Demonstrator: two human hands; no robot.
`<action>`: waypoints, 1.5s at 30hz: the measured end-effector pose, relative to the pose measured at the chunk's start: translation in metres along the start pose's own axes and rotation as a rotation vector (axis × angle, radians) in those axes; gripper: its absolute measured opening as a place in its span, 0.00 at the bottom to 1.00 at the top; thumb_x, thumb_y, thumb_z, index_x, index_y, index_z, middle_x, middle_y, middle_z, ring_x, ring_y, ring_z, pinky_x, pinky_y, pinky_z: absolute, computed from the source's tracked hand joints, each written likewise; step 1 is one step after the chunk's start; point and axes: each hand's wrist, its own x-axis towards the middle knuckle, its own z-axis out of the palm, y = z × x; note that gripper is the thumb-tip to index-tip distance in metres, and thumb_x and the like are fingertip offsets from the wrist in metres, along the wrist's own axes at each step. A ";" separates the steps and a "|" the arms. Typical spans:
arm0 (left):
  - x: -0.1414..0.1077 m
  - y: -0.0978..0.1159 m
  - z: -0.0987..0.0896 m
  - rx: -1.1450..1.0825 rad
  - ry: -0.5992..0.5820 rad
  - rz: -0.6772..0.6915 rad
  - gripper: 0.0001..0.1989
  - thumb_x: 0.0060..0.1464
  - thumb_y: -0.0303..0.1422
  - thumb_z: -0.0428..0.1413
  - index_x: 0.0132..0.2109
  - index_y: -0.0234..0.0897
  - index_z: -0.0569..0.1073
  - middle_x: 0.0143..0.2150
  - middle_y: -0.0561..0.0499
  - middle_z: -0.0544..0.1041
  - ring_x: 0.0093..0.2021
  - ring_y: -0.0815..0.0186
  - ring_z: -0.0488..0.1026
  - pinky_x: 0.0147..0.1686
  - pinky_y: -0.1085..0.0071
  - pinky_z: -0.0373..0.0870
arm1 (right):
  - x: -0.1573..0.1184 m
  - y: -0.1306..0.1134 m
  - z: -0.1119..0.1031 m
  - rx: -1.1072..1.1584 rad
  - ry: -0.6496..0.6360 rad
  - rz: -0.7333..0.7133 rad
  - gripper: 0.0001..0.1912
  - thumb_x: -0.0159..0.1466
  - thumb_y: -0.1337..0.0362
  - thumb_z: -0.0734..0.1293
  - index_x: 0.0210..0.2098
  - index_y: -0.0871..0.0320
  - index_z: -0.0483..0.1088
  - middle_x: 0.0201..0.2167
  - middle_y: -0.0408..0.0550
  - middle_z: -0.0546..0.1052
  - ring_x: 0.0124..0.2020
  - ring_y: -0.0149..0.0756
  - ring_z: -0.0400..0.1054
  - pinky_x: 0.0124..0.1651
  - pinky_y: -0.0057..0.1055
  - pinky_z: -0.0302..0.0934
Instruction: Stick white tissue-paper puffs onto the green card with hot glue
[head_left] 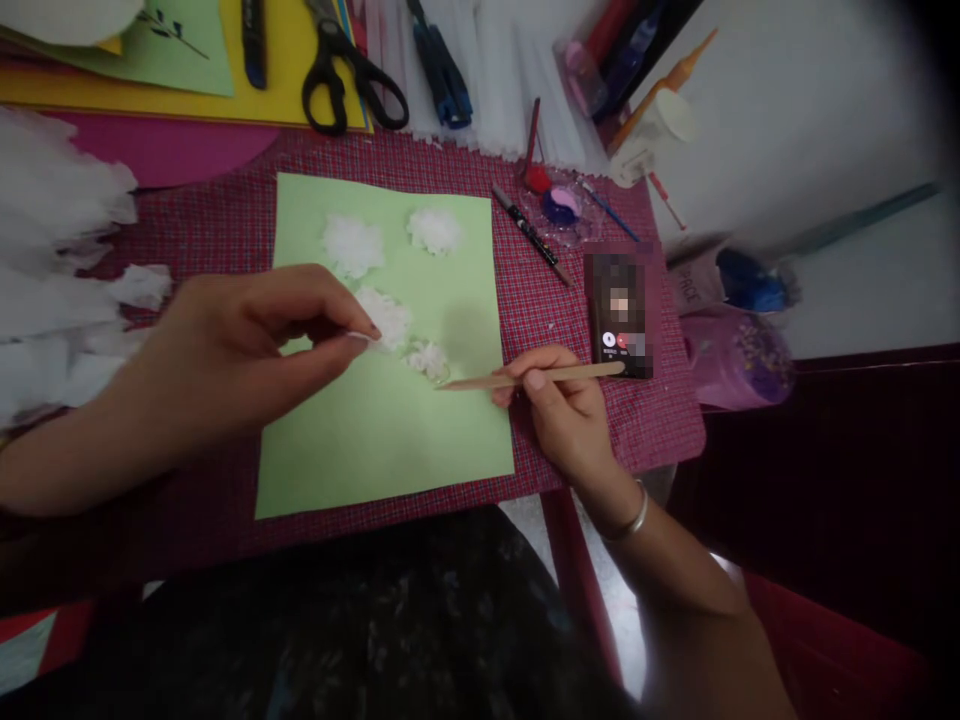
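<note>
A light green sheet of paper (390, 440) lies on the checked tablecloth. Several ruffled white paper clumps rest on it: a large clump (352, 245), another clump (433, 231) at the upper right, and a smaller clump (426, 358) near the middle. My left hand (255, 345) hovers above the sheet's left side, thumb and forefinger pinching a small white paper piece (360, 337), mostly hidden. In my right hand (562, 405) is a flat wooden craft stick (487, 381), its tip pointing left beside the smaller clump.
Black scissors (330, 85), a blue-handled tool (444, 75) and a dark marker (253, 45) lie at the back. White paper strips (60, 250) pile up on the left. A pen (532, 235), a clear paint dish (581, 222) and a phone (621, 310) sit at right.
</note>
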 end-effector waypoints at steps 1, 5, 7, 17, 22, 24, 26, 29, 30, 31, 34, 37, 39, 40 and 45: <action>0.006 0.008 0.004 -0.041 -0.013 0.038 0.08 0.57 0.38 0.56 0.36 0.40 0.77 0.39 0.56 0.78 0.40 0.68 0.74 0.41 0.71 0.68 | -0.001 0.002 0.001 0.000 -0.004 -0.001 0.05 0.69 0.58 0.67 0.39 0.50 0.73 0.28 0.40 0.76 0.32 0.32 0.73 0.40 0.34 0.68; 0.009 0.007 0.012 -0.169 -0.108 0.047 0.08 0.57 0.37 0.54 0.35 0.39 0.74 0.40 0.53 0.79 0.41 0.67 0.75 0.41 0.71 0.67 | 0.004 0.006 0.000 0.007 0.045 0.035 0.07 0.69 0.56 0.65 0.38 0.50 0.71 0.26 0.40 0.75 0.30 0.32 0.72 0.37 0.34 0.68; 0.007 -0.003 0.014 -0.198 -0.179 -0.005 0.09 0.56 0.38 0.54 0.34 0.39 0.74 0.37 0.52 0.79 0.38 0.67 0.74 0.38 0.71 0.68 | 0.010 0.006 -0.001 0.019 0.047 0.061 0.07 0.69 0.56 0.66 0.38 0.51 0.71 0.26 0.39 0.75 0.27 0.30 0.70 0.34 0.32 0.66; 0.011 -0.012 0.021 -0.196 -0.198 0.045 0.08 0.54 0.37 0.53 0.31 0.40 0.72 0.37 0.51 0.78 0.38 0.66 0.74 0.39 0.71 0.68 | 0.040 -0.003 0.004 -0.022 -0.067 0.196 0.11 0.67 0.54 0.67 0.35 0.54 0.69 0.23 0.38 0.75 0.20 0.25 0.64 0.20 0.24 0.54; 0.008 -0.018 0.024 -0.172 -0.184 0.116 0.06 0.56 0.34 0.53 0.31 0.40 0.71 0.38 0.52 0.77 0.38 0.68 0.73 0.38 0.72 0.67 | 0.047 -0.003 0.008 -0.011 -0.062 0.167 0.09 0.67 0.56 0.67 0.35 0.55 0.69 0.23 0.39 0.76 0.19 0.24 0.64 0.17 0.23 0.50; 0.007 -0.021 0.026 -0.148 -0.165 0.172 0.06 0.56 0.32 0.53 0.32 0.40 0.72 0.40 0.52 0.77 0.39 0.68 0.73 0.38 0.72 0.67 | 0.047 -0.002 0.008 -0.011 -0.057 0.162 0.09 0.67 0.56 0.67 0.35 0.55 0.70 0.23 0.39 0.77 0.18 0.23 0.64 0.17 0.23 0.49; 0.007 -0.023 0.029 -0.105 -0.142 0.215 0.06 0.57 0.32 0.53 0.33 0.40 0.73 0.43 0.51 0.76 0.41 0.68 0.74 0.39 0.72 0.68 | 0.048 -0.001 0.008 -0.014 -0.059 0.161 0.10 0.67 0.55 0.67 0.35 0.54 0.70 0.24 0.39 0.77 0.18 0.23 0.64 0.16 0.23 0.47; 0.005 -0.022 0.031 -0.045 -0.121 0.238 0.07 0.57 0.32 0.52 0.32 0.39 0.73 0.46 0.50 0.75 0.44 0.66 0.74 0.43 0.71 0.69 | 0.048 -0.001 0.008 -0.007 -0.074 0.152 0.11 0.67 0.54 0.67 0.35 0.54 0.70 0.24 0.39 0.78 0.17 0.23 0.63 0.17 0.23 0.49; 0.004 -0.021 0.032 -0.031 -0.114 0.248 0.07 0.57 0.32 0.52 0.32 0.39 0.73 0.45 0.50 0.74 0.44 0.66 0.74 0.42 0.71 0.69 | 0.048 -0.001 0.008 -0.004 -0.078 0.151 0.11 0.67 0.53 0.68 0.35 0.54 0.70 0.24 0.39 0.78 0.17 0.23 0.62 0.17 0.23 0.50; 0.002 -0.019 0.032 -0.016 -0.110 0.259 0.07 0.57 0.32 0.53 0.33 0.39 0.74 0.44 0.49 0.74 0.42 0.66 0.74 0.41 0.71 0.69 | 0.049 -0.001 0.009 -0.002 -0.079 0.153 0.12 0.66 0.53 0.68 0.35 0.54 0.70 0.24 0.39 0.78 0.17 0.23 0.62 0.18 0.23 0.52; -0.003 -0.011 0.036 0.044 -0.125 0.290 0.08 0.58 0.29 0.53 0.36 0.40 0.77 0.40 0.50 0.76 0.37 0.68 0.74 0.35 0.72 0.69 | 0.049 -0.001 0.010 0.006 -0.069 0.162 0.12 0.66 0.52 0.69 0.35 0.54 0.70 0.25 0.39 0.78 0.16 0.22 0.62 0.18 0.24 0.54; -0.004 -0.004 0.043 0.085 -0.140 0.278 0.09 0.60 0.29 0.51 0.37 0.40 0.77 0.36 0.52 0.79 0.34 0.69 0.75 0.34 0.73 0.68 | 0.048 -0.002 0.010 0.020 -0.065 0.156 0.11 0.66 0.53 0.69 0.35 0.54 0.70 0.25 0.39 0.78 0.16 0.22 0.62 0.18 0.24 0.54; -0.003 -0.001 0.049 0.095 -0.131 0.216 0.08 0.60 0.31 0.52 0.37 0.40 0.76 0.34 0.54 0.79 0.31 0.70 0.74 0.31 0.73 0.67 | 0.046 -0.002 0.009 0.039 -0.058 0.148 0.11 0.66 0.54 0.69 0.35 0.54 0.70 0.24 0.38 0.77 0.16 0.23 0.62 0.18 0.24 0.54; -0.001 -0.001 0.052 0.098 -0.124 0.175 0.06 0.59 0.32 0.52 0.37 0.41 0.75 0.32 0.54 0.78 0.30 0.69 0.73 0.30 0.73 0.67 | 0.046 -0.002 0.008 0.048 -0.049 0.148 0.11 0.66 0.54 0.68 0.35 0.54 0.70 0.24 0.38 0.77 0.16 0.23 0.62 0.18 0.24 0.54; 0.005 -0.004 0.059 0.117 -0.089 0.067 0.04 0.57 0.35 0.54 0.39 0.43 0.72 0.29 0.56 0.75 0.26 0.69 0.69 0.29 0.72 0.64 | 0.043 -0.006 0.003 0.049 0.061 0.158 0.11 0.67 0.53 0.67 0.35 0.54 0.68 0.22 0.38 0.75 0.16 0.24 0.61 0.16 0.24 0.47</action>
